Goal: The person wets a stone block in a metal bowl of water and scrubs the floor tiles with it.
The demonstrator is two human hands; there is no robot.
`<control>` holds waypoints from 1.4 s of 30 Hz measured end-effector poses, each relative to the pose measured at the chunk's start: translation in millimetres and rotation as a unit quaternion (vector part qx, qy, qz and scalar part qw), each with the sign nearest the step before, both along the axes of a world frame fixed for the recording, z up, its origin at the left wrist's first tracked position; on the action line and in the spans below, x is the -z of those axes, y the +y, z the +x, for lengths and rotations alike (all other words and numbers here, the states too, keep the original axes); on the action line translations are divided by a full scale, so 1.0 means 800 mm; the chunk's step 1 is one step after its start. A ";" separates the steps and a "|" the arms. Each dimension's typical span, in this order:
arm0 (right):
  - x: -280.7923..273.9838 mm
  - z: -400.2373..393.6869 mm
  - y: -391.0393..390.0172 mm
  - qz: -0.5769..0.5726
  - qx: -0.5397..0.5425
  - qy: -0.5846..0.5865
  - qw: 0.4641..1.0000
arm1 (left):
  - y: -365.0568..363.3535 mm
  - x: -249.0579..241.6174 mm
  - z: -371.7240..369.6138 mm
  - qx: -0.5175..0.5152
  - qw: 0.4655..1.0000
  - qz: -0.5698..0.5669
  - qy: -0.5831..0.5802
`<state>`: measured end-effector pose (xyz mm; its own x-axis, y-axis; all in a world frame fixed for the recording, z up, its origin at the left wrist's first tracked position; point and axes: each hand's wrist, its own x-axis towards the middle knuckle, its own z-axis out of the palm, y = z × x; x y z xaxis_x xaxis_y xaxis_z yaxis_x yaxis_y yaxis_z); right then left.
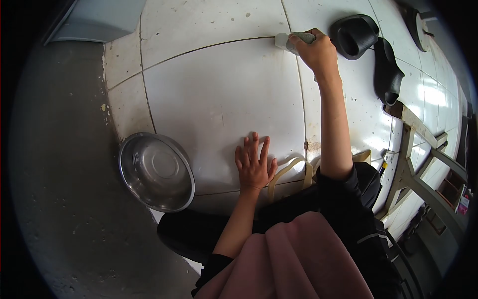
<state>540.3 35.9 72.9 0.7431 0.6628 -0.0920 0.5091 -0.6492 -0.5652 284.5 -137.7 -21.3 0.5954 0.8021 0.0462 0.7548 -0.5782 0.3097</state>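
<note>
My right hand [317,52] is at the top, wrapped round a greyish object [304,38] with a pale, translucent end [281,40]. That end lies over a joint between the white floor tiles [224,84]. Lower down, my left hand [254,167] rests flat on a tile with its fingers spread and nothing in it. A cream strap [280,176] lies just right of the left hand, beside my legs.
A steel bowl [157,172] stands at the left, at the edge of the grey floor [74,174]. Two black slippers [354,36] lie at the upper right. Below them is a metal frame [412,174]. A pale blue surface [99,20] shows at the upper left.
</note>
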 end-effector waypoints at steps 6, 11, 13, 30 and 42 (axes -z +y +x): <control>0.005 -0.043 -0.034 -0.025 -0.034 -0.025 0.999 | -0.001 -0.002 -0.001 0.000 1.000 -0.004 -0.001; -0.005 -0.093 -0.119 -0.038 -0.049 -0.039 0.997 | 0.000 -0.001 0.000 -0.002 1.000 -0.003 0.004; 0.007 -0.100 -0.124 -0.021 -0.050 -0.058 0.997 | -0.001 0.000 -0.001 -0.001 1.000 0.001 -0.010; 0.026 -0.040 -0.021 0.029 -0.048 -0.096 0.994 | -0.003 -0.001 -0.001 0.002 1.000 -0.010 -0.005; 0.014 -0.024 -0.007 -0.001 -0.034 -0.079 0.996 | -0.001 -0.001 0.001 0.003 1.000 -0.008 -0.002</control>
